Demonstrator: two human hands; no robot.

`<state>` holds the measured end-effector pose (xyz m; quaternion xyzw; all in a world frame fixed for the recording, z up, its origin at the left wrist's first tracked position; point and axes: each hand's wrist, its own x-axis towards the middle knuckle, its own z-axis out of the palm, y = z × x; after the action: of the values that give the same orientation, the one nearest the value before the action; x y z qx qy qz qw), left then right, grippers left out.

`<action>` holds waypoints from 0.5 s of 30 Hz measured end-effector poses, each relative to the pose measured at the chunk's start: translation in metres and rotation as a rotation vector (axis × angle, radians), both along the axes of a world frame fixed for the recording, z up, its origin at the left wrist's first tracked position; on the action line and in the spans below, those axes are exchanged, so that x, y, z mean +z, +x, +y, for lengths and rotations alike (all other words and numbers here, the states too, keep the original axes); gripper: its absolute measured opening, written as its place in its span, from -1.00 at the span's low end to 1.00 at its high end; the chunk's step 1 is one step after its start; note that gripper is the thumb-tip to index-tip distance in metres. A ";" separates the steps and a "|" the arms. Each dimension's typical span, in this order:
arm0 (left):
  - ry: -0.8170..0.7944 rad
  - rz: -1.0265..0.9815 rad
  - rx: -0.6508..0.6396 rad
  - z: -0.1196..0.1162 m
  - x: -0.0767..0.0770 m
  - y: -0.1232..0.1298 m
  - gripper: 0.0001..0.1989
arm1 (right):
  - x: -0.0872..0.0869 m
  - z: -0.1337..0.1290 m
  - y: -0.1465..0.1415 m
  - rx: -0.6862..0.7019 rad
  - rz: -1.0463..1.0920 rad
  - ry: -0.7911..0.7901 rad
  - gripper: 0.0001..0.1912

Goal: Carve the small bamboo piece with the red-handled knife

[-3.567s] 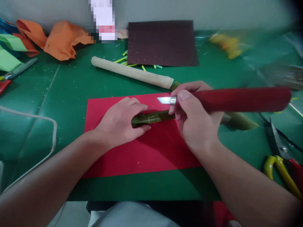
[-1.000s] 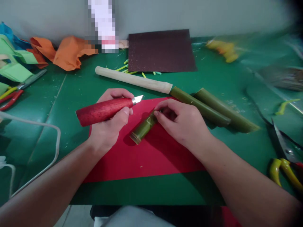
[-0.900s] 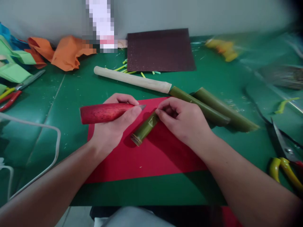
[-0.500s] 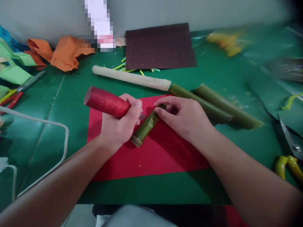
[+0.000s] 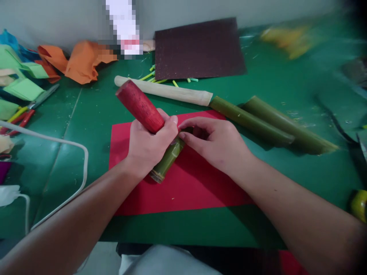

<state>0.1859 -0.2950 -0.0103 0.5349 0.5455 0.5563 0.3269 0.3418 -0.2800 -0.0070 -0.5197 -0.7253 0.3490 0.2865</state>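
Observation:
My left hand [image 5: 153,141] is closed round the thick red wooden handle of a knife [image 5: 140,107]. The handle leans up to the left, and the blade is mostly hidden at the bamboo. A short green bamboo piece [image 5: 166,162] lies slantwise over a red sheet [image 5: 200,191], its ringed node end toward me. Pale cut marks show on its upper side. With thumb and fingertips, my right hand [image 5: 213,139] pinches the far end of this piece, close beside my left thumb.
Beyond my hands lie a pale peeled stick [image 5: 163,91] and two green bamboo lengths [image 5: 252,122]. A dark brown sheet [image 5: 197,49] covers thin yellow-green strips. Orange paper [image 5: 83,63], pliers [image 5: 37,103] and a white cable [image 5: 65,141] are left; scissors [image 5: 358,206] are right.
The knife handle has tilted more upright, and my left hand has shifted right, closer to my right hand. The bamboo piece has shifted slightly left and toward me. The camera view has moved a little.

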 end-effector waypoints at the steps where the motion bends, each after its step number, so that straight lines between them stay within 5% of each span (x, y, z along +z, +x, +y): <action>1: 0.014 0.024 0.004 -0.001 0.000 0.000 -0.77 | -0.001 0.000 0.000 0.001 0.013 0.001 -0.84; 15: 0.059 0.062 -0.006 -0.001 -0.002 0.000 -0.76 | -0.004 0.001 -0.001 -0.014 0.026 0.031 -0.84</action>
<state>0.1859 -0.2962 -0.0121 0.5630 0.5372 0.5542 0.2955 0.3410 -0.2787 -0.0109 -0.5157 -0.7231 0.3426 0.3065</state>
